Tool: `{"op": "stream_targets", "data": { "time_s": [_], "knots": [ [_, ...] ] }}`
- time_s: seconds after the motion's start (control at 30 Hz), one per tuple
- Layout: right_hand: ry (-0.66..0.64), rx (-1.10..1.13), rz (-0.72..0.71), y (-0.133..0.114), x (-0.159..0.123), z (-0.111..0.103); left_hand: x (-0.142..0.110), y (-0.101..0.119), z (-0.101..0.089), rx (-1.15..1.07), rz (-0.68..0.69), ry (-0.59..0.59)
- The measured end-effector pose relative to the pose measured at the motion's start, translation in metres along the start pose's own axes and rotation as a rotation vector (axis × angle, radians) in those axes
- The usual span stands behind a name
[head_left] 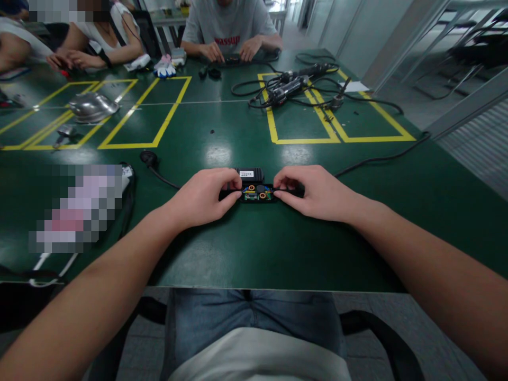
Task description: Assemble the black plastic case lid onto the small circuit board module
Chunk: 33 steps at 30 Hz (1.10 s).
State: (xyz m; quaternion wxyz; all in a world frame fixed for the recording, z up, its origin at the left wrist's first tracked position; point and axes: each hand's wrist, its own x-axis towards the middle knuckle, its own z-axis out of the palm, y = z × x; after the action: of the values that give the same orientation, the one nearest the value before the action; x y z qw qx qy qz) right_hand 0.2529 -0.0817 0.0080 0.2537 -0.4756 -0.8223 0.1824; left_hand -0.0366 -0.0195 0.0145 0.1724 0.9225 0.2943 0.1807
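Note:
An opened black plastic case [258, 201] lies on the green table in front of me, its small circuit board [251, 196] with copper-coloured coils and thin wires exposed. Just behind it rests a black cover [260, 173] with a white label. My left hand [208, 198] is closed in a pinch at the case's left end, where a black power cable [169, 182] leads to a round plug [148, 158]. At the opposite end, my right hand [313, 191] pinches the black cable [373, 159] where it enters the case. My fingers partly hide both cable ends.
Black tools with tangled cables [289, 87] lie at the back right, over yellow tape outlines. A metal bowl-shaped part [93, 107] sits at left. A pixelated object [81, 209] lies near my left arm. Across the table, a person [234, 32] handles another black device.

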Motion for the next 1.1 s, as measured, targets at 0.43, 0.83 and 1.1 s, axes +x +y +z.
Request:
{"op": "stream_targets", "data": {
  "time_s": [0.43,0.83,1.1],
  "knots": [
    [0.028,0.004,0.005,-0.0002,0.0007,0.0015,-0.0014,-0.0004,0.0011,-0.038,0.000,0.010],
    [0.039,0.041,0.034,-0.0029,-0.0006,-0.0029,-0.0015,0.0044,-0.0032,-0.067,-0.020,0.045],
    [0.033,0.030,0.018,-0.0004,0.0000,-0.0016,-0.0015,0.0001,-0.0036,-0.032,-0.012,0.016]
  ]
}}
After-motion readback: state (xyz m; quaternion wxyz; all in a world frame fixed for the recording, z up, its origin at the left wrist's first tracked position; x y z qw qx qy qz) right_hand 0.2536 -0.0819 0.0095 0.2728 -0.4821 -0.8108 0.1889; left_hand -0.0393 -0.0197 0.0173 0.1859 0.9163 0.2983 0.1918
